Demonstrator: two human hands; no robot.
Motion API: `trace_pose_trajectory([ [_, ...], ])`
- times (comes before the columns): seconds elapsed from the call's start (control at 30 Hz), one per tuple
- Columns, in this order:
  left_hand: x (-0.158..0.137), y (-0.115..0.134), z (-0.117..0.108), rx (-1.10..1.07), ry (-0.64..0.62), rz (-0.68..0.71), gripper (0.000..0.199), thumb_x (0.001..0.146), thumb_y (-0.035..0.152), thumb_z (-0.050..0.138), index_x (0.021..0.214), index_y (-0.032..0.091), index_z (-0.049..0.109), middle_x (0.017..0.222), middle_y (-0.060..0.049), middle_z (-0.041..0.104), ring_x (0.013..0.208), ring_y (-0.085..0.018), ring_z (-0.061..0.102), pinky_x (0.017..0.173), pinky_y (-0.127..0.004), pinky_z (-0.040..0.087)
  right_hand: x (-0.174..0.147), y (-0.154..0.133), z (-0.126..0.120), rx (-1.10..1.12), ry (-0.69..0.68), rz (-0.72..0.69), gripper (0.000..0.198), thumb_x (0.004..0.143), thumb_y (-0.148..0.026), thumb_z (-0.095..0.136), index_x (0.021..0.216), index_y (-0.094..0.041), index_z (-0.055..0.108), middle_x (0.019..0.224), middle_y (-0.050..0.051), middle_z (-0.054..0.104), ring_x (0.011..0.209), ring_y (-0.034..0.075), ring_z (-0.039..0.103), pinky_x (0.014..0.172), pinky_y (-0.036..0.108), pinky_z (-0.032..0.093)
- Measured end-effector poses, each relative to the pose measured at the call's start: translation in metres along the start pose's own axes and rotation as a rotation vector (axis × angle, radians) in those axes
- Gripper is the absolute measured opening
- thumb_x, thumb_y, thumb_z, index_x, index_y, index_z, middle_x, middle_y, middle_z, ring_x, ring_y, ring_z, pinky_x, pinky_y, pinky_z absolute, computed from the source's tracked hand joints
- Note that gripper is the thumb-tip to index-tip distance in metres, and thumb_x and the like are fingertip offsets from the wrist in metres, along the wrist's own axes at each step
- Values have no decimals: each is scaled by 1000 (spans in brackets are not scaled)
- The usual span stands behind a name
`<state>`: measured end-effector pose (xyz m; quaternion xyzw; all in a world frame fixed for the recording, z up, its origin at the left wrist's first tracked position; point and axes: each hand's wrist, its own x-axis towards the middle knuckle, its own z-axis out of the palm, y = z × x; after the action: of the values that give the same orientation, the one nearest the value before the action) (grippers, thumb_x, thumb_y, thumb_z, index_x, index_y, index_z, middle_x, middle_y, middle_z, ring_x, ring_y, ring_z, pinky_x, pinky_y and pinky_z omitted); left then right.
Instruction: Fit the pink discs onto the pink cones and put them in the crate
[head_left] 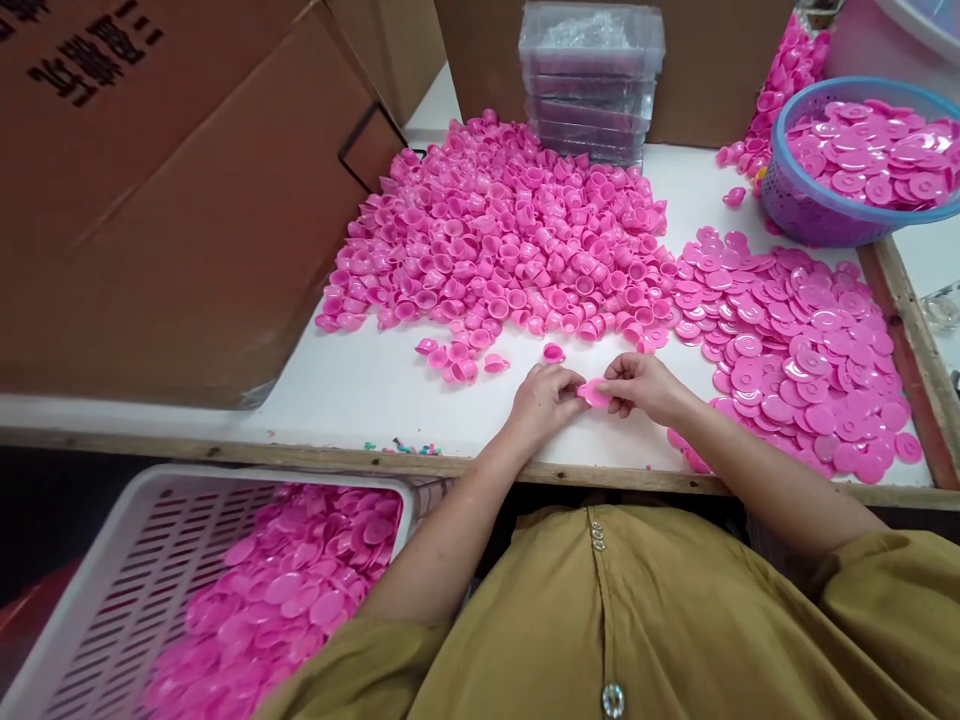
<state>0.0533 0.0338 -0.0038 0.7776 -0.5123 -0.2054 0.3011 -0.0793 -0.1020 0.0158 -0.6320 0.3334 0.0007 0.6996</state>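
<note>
A small pink plastic toy saucer is held just above the white table, between both hands. My right hand pinches its right side between thumb and fingers. My left hand has its fingers curled in at the saucer's left edge; whether a cup is also inside that hand is hidden. A single pink toy cup lies just beyond the left hand. Behind it spreads a big heap of pink toy cups. Loose pink saucers are piled to the right of my right hand.
A white slatted basket of pink pieces sits below the table's left edge. A large cardboard box stands left. Stacked clear plastic boxes stand behind the cups; a blue basket of saucers is at the back right.
</note>
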Motion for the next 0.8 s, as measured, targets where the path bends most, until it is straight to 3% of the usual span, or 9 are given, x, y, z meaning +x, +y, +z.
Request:
trace_pose_trajectory([
  [0.1, 0, -3, 2, 7, -10, -7, 19, 82, 36, 65, 82, 18, 69, 81, -5, 65, 86, -21, 57, 79, -32, 44, 9, 0, 16, -19, 48, 60, 28, 77, -22, 76, 70, -17, 50, 48, -1, 60, 41, 10, 57, 38, 17, 44],
  [0.27, -3, 1, -5, 5, -45, -53, 20, 79, 37, 67, 80, 17, 69, 82, -6, 66, 86, -23, 58, 79, -33, 44, 15, -4, 23, -221, 72, 87, 25, 80, -20, 73, 70, -17, 50, 45, -3, 57, 38, 11, 58, 30, 15, 34],
  [0.33, -2, 3, -14, -54, -111, -68, 21, 73, 36, 71, 85, 18, 70, 85, -6, 68, 87, -23, 59, 81, -33, 45, 15, -7, 24, -266, 52, 102, 25, 79, -18, 73, 71, -17, 50, 46, -4, 57, 37, 10, 57, 29, 14, 32],
  [0.47, 9, 1, -33, -260, -287, -107, 44, 60, 38, 77, 98, 18, 66, 89, -3, 67, 83, -20, 60, 73, -29, 46, 18, -11, 26, -285, -13, 147, 23, 80, -17, 70, 74, -18, 48, 44, -7, 54, 36, 10, 57, 30, 14, 33],
  [0.63, 31, 2, -37, -201, -399, -128, 24, 66, 41, 65, 69, 19, 56, 65, 2, 53, 64, -15, 50, 57, -24, 34, 25, -11, 23, -250, -112, 150, 20, 80, -9, 64, 78, -19, 47, 45, -10, 53, 34, 8, 54, 32, 11, 34],
  [0.8, 40, 5, -37, -150, -485, -129, 20, 67, 38, 59, 68, 20, 52, 62, 4, 49, 60, -13, 46, 55, -23, 31, 32, -12, 15, -125, -261, 155, 19, 86, -9, 60, 80, -19, 45, 46, -9, 56, 35, 9, 56, 35, 13, 42],
])
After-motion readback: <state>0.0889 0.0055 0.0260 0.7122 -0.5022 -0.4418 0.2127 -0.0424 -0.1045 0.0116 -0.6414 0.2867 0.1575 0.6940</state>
